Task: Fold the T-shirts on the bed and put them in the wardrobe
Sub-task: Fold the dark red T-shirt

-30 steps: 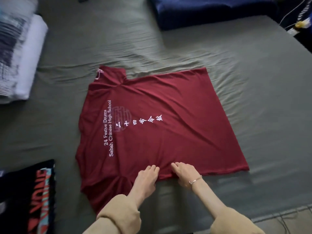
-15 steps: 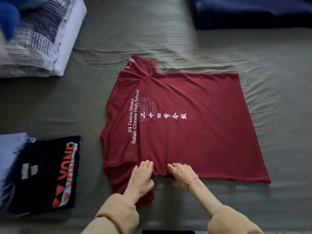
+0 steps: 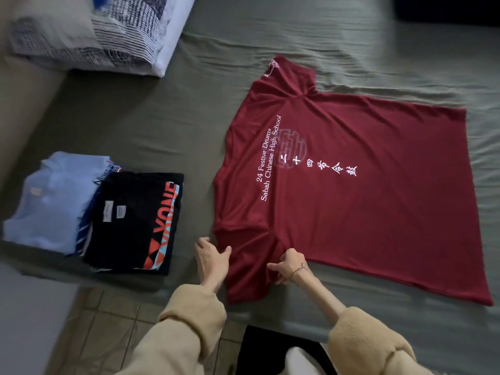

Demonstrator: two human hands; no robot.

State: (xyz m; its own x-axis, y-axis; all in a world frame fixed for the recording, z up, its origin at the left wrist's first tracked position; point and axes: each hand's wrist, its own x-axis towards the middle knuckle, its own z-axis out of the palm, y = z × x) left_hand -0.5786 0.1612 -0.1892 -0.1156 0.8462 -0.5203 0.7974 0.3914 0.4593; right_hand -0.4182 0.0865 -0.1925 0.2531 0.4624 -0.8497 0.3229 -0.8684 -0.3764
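Observation:
A dark red T-shirt [image 3: 365,212] with white lettering lies spread flat, back side up, on the grey-green bed sheet [image 3: 270,36]. Its near sleeve points toward me. My left hand [image 3: 211,257] grips the sleeve's left edge, thumb on top of the cloth. My right hand [image 3: 288,266], wearing a thin bracelet, pinches the fabric where the sleeve meets the body. To the left, a folded black T-shirt [image 3: 135,220] with orange lettering lies partly over a folded light blue garment [image 3: 51,201].
A striped pillow [image 3: 108,31] sits at the far left corner of the bed. A dark blue fabric edge [image 3: 446,9] shows at the top right. Tiled floor [image 3: 108,320] lies below the bed's near edge.
The view has swung left, so the folded pile is fully in sight. Both hands moved from pressing flat on the shirt's near edge to gripping its near sleeve.

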